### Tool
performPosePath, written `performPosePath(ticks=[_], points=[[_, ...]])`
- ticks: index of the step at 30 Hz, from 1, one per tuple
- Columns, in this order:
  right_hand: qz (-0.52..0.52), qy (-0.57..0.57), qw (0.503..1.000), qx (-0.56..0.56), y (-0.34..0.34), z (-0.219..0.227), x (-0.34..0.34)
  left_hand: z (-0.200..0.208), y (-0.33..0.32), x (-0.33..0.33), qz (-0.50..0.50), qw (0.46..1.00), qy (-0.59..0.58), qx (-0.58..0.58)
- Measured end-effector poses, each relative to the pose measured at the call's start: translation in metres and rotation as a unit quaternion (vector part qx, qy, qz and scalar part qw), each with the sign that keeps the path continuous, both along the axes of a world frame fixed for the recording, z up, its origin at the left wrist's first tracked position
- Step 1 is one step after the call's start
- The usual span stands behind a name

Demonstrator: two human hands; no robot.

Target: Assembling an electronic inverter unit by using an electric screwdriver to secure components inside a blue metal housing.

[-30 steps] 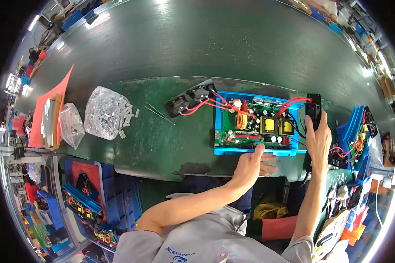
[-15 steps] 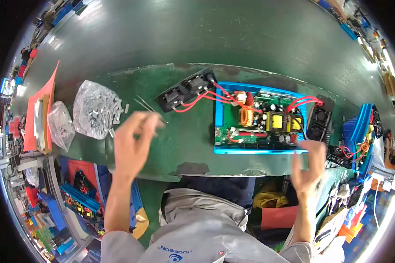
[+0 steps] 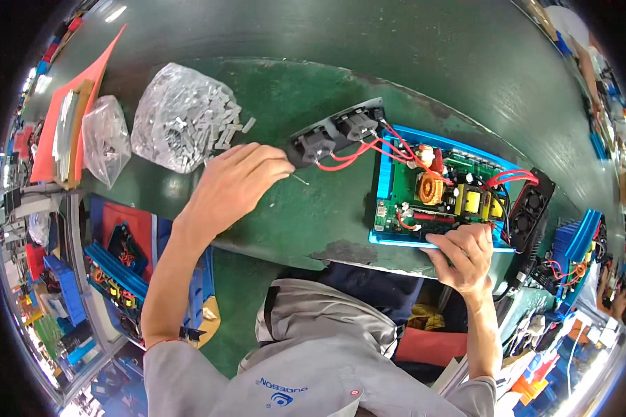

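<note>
My left hand (image 3: 240, 182) is closed in a pinch over the green bench. A thin metal tool (image 3: 299, 178) pokes out beyond its fingertips; the rest of it is hidden under the hand. My right hand (image 3: 464, 256) grips the near edge of a blue metal case (image 3: 403, 240), thumb on the front and fingers curled over the rim. Inside the case is a green circuit board (image 3: 389, 208) with a copper coil (image 3: 430, 187) and yellow transformers (image 3: 471, 201). Red wires join it to a black socket panel (image 3: 337, 135) and a black fan panel (image 3: 532, 205).
Left of the tool lies an open clear bag of small grey pieces (image 3: 188, 118). Beside it are a smaller clear bag (image 3: 106, 142) and an upright orange folder (image 3: 52, 142). Another blue case (image 3: 583, 240) stands at the right; more units (image 3: 118, 278) sit lower left.
My left hand has closed over the thin metal tool. My right hand has come down onto the case's near edge. The whole view has shifted, with the bench contents appearing farther right.
</note>
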State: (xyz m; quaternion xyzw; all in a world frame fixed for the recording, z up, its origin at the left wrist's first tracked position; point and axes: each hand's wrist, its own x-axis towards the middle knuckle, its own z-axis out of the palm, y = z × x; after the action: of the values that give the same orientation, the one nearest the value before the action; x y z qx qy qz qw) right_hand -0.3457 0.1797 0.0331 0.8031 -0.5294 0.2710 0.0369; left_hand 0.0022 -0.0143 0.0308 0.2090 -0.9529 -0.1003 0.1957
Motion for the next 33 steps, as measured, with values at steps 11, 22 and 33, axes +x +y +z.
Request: performPosePath(ticks=[11,22,33], points=[[-0.006,-0.083,0.994,0.075,-0.081,0.064,0.057,-0.05,0.053,0.037,0.268,0.901,0.307,0.15],[0.262,0.088,0.96,0.046,-0.27,-0.007,0.231,-0.048,0.055,0.034,0.288,0.803,0.438,0.283],[0.183,0.085,0.977,-0.073,-0.25,-0.02,0.236,-0.057,0.061,0.036,0.359,0.815,0.338,0.304]])
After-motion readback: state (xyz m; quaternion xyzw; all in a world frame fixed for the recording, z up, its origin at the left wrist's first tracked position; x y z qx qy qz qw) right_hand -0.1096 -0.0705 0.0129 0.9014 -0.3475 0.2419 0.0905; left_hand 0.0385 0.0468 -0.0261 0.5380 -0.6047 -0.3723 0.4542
